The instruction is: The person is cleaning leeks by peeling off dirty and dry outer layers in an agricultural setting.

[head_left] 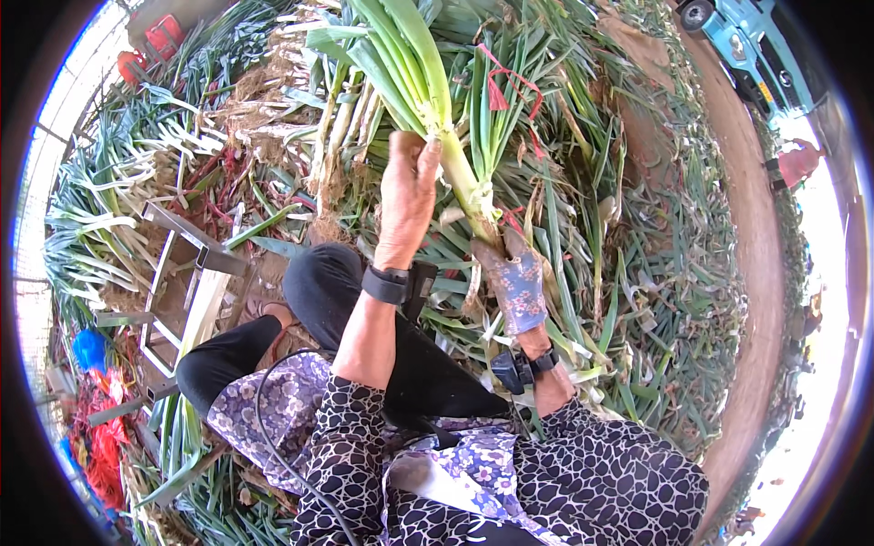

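A thick leek (pixel 462 177) with a pale stalk and fanned green leaves slants across the middle. My right hand (pixel 513 284), in a grey-blue flowered glove, grips its root end. My bare left hand (pixel 407 196) is closed at the upper stalk, thumb pressed against it where the leaves spread; what the curled fingertips pinch is partly hidden. Just right of the stalk lie more green leaves with a red tie (pixel 498 91). Below both hands, loose leaves and peelings (pixel 446 264) cover the ground.
Piled leeks with roots (pixel 341 136) lie ahead and to the left (pixel 118 196). A metal frame (pixel 173 273) stands by my left knee, near red netting (pixel 107 437) and a blue object (pixel 89 349). A dirt path (pixel 742 227), a person in pink (pixel 798 166) and a teal vehicle (pixel 760 55) are on the right.
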Action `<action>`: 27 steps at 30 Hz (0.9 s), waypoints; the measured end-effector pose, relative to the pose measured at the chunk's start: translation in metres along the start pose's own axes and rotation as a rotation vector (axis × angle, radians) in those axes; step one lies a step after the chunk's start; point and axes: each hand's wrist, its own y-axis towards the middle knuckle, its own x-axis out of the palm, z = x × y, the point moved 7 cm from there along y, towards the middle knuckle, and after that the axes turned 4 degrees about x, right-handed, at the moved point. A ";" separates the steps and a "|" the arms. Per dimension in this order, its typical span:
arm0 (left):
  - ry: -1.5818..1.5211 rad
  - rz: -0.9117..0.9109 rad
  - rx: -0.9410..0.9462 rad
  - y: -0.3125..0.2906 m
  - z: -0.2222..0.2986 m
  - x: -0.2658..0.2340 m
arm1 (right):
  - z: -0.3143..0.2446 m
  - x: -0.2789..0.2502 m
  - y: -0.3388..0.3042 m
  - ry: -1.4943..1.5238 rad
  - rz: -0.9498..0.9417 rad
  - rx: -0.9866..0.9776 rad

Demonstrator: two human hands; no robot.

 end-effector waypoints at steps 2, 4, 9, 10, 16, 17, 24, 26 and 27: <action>0.110 0.004 0.043 -0.004 0.010 0.001 | -0.006 0.000 0.000 -0.134 0.058 -0.101; 0.206 -0.036 0.179 -0.003 0.019 0.002 | -0.020 -0.002 -0.003 -0.409 0.180 -0.299; 0.174 -0.504 0.380 -0.030 0.044 0.040 | 0.001 -0.022 0.025 -0.083 0.167 -0.107; 0.174 -0.622 0.313 -0.035 0.038 0.048 | 0.007 -0.023 0.027 0.003 0.052 -0.066; -0.156 -0.085 -0.146 -0.007 0.017 0.005 | 0.000 -0.031 0.063 -0.085 -0.040 0.051; -0.218 -0.008 -0.104 -0.004 0.003 0.007 | 0.022 -0.033 0.088 0.083 -0.016 -0.010; -0.390 0.116 -0.180 0.004 -0.010 -0.015 | 0.006 -0.038 0.073 -0.251 -0.035 -0.068; -0.768 0.038 -0.351 0.010 -0.045 -0.002 | 0.020 -0.026 0.043 -0.118 -0.045 -0.139; -0.834 0.022 -0.339 0.015 -0.057 -0.002 | 0.017 -0.016 0.023 0.084 -0.143 -0.003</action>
